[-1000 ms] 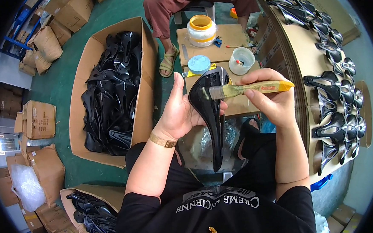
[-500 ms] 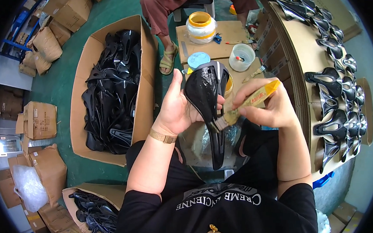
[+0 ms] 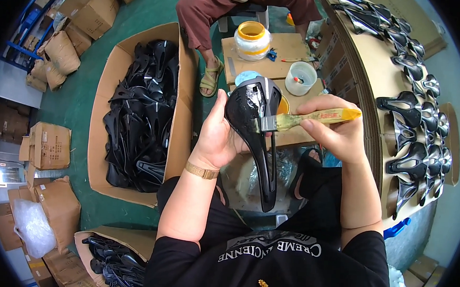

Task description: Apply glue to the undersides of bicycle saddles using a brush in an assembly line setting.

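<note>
Cardboard boxes and plastic tubs ring a seated worker. A tall carton (image 3: 184, 114), flaps up, holds a jumbled heap of black saddles (image 3: 142, 118); a lower carton (image 3: 120, 238) near the worker's left elbow contains more dark, glossy pieces (image 3: 114, 263). Ahead, on a surface covered in brown board (image 3: 263, 71), stands a round white jar (image 3: 252, 44) with an orange-yellow rim, its contents too shadowed to tell. Near it, a translucent plastic tub (image 3: 300, 80) holds a small red-tipped item, and a pale blue disc (image 3: 247, 77) lies partly hidden. A yellow-rimmed container (image 3: 283, 106) shows behind the work.

The black saddle (image 3: 260, 153), broad at the top and narrowing to a long nose, is held upright before the worker's chest, its wide end wet-looking and shiny. The brush (image 3: 316, 118) has a stained pale handle, a yellow tip and a metal band; its bristles meet the saddle's face.

The left hand (image 3: 221, 137) cradles the saddle from the side, thumb raised, fingers mostly hidden behind it. The right hand (image 3: 339, 130) pinches the brush handle between thumb and bent fingers. Rows of glossy saddles (image 3: 416, 110) line a board-topped table at right.
</note>
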`<state>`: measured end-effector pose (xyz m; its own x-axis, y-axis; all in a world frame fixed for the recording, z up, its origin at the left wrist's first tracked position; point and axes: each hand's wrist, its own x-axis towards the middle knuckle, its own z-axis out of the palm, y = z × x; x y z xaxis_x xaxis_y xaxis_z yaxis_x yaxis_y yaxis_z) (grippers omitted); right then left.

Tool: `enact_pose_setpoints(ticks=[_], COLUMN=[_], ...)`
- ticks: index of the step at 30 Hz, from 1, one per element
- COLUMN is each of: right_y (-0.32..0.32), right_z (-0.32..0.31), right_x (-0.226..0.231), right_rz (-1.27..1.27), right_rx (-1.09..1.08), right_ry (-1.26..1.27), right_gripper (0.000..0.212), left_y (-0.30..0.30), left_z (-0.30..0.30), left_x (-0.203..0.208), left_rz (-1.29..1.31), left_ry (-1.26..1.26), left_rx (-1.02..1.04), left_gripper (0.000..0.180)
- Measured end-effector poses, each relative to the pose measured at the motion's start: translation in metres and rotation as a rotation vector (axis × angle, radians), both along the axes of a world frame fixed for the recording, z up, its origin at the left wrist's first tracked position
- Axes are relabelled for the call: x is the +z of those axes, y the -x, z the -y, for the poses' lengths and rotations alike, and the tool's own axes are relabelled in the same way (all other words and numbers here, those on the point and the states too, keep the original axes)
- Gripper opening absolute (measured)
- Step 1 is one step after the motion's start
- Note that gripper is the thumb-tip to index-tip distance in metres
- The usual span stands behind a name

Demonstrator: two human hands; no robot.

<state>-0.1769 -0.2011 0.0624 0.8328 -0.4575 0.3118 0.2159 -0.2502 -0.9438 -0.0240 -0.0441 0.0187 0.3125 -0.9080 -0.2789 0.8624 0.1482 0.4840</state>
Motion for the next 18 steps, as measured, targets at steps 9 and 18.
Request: enact_pose_setpoints(ticks=[9,18], right_y=[-0.001,0.005], right_z=[-0.001,0.001], right_x=[-0.005,-0.003], right_rz=[0.048,-0.011], right_rx=[-0.13,-0.067], right_ry=[-0.094,-0.089], right_gripper=[0.018,0.016], left_y=[-0.007,-0.004], left_z=[-0.006,-0.007], left_x=[-0.012,-0.003], left_rz=[0.072,0.004], left_ry=[0.11,0.081], left_rx=[-0.153,-0.094], left_gripper=[0.071,0.069])
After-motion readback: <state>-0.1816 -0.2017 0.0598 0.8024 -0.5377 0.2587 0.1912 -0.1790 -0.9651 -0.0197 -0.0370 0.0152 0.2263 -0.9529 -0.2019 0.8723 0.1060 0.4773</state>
